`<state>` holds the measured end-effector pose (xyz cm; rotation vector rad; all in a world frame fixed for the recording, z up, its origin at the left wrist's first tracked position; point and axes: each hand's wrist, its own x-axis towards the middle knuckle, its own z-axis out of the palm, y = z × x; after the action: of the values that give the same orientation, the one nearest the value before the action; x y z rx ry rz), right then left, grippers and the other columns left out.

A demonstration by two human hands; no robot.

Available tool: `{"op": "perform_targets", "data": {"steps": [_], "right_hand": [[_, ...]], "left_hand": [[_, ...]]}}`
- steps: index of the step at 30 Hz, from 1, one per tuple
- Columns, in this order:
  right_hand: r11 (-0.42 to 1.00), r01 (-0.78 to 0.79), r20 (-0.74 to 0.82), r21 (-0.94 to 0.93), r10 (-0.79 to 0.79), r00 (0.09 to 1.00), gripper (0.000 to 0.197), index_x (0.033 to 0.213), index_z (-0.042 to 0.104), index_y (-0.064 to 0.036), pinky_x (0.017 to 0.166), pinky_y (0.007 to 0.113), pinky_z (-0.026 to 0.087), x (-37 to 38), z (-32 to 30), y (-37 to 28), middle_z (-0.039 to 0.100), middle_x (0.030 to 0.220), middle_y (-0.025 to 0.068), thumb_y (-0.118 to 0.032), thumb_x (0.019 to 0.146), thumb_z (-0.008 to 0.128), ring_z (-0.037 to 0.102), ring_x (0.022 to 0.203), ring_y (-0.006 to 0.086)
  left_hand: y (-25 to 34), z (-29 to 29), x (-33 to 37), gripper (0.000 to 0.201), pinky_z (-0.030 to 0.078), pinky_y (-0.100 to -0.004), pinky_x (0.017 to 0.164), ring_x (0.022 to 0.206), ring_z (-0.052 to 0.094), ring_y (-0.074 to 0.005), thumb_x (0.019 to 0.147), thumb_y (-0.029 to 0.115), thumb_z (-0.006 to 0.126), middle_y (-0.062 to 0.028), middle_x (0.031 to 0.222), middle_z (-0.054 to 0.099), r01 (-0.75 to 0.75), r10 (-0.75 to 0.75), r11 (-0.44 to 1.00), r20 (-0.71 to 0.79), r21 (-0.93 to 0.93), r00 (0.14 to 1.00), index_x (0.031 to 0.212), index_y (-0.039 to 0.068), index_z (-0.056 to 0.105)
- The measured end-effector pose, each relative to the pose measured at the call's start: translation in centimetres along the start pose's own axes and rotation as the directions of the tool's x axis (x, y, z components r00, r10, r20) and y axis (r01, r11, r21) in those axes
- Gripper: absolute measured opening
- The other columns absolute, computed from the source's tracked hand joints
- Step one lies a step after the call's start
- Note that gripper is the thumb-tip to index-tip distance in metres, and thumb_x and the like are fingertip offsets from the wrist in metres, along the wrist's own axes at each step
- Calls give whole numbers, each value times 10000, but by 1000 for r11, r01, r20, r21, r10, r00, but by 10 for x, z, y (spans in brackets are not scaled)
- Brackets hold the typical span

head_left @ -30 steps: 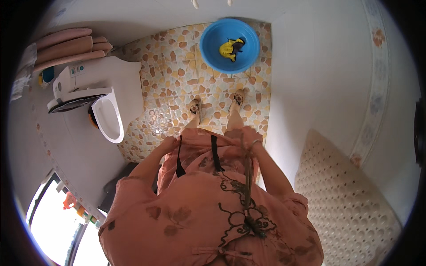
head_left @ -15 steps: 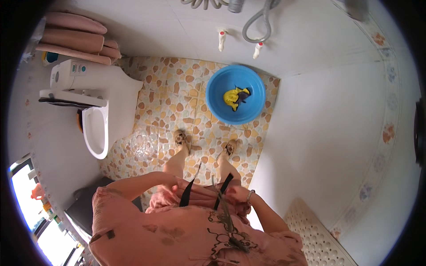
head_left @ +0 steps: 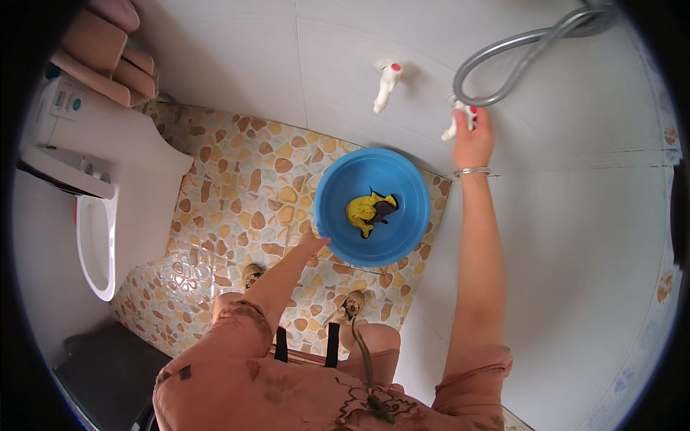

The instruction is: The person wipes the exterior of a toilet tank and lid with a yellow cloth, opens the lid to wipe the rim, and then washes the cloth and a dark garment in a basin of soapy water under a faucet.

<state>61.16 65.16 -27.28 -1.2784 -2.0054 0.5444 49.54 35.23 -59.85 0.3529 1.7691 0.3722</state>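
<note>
My left hand [head_left: 315, 241] is at the near left rim of a round blue basin [head_left: 424, 215], gripping its edge; part of the fingers is hidden by the rim. A crumpled piece of yellow and dark grey cloth [head_left: 364, 214] lies on the basin's bottom. Against the wall, my right hand [head_left: 473, 142] is closed around a white tap [head_left: 450, 133] with a red mark on its handle. A silver bracelet [head_left: 471, 172] circles that wrist.
A second white tap [head_left: 388, 87] sticks out left of the held one. A grey shower hose [head_left: 496, 50] loops over the right tap. At left stand a white toilet [head_left: 136, 208] and a black box-like object [head_left: 108, 377]. Pebble-patterned tiles [head_left: 244, 215] cover the floor.
Both hands have left the clothing at my lap. The left has reached forward to the basin's rim, the right up to the tap. My view has come nearer the wall.
</note>
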Motion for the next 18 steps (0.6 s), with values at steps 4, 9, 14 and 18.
{"op": "perform_targets", "data": {"steps": [4, 9, 14, 18], "right_hand": [[965, 72, 20, 253, -79, 997, 362, 1171, 522, -31, 889, 271, 397, 11, 25, 13, 581, 1075, 101, -153, 835, 576, 541, 983, 177], [942, 123, 279, 313, -215, 936, 332, 1187, 513, -20, 888, 264, 404, 32, -12, 48, 549, 1165, 58, -122, 871, 505, 506, 1048, 139], [904, 111, 319, 413, -258, 912, 356, 1217, 481, -19, 919, 289, 399, 28, -11, 38, 534, 1184, 64, -116, 875, 494, 494, 1070, 156], [880, 274, -152, 388, -232, 961, 402, 1230, 442, -13, 903, 297, 413, -9, 17, 44, 511, 1187, 80, -60, 843, 542, 490, 1062, 156]], "left_hand": [[-65, 14, 71, 743, 545, -349, 579, 963, 575, -297, 727, 325, 692, -181, 1118, 542, -193, 152, 975, -308, -107, 939, 1306, 41, 322], [-31, 26, 76, 473, 538, -338, 555, 799, 626, -255, 815, 218, 587, -158, 991, 597, -115, 27, 881, -194, -459, 981, 1220, 47, 412], [-26, 6, 84, 405, 524, -346, 542, 708, 640, -247, 819, 224, 567, -152, 920, 625, -245, 141, 916, -317, -317, 938, 1169, 45, 469], [-23, -17, 92, 437, 521, -357, 600, 703, 640, -263, 813, 236, 573, -166, 937, 625, -272, 183, 941, -371, -203, 910, 1193, 53, 458]]}}
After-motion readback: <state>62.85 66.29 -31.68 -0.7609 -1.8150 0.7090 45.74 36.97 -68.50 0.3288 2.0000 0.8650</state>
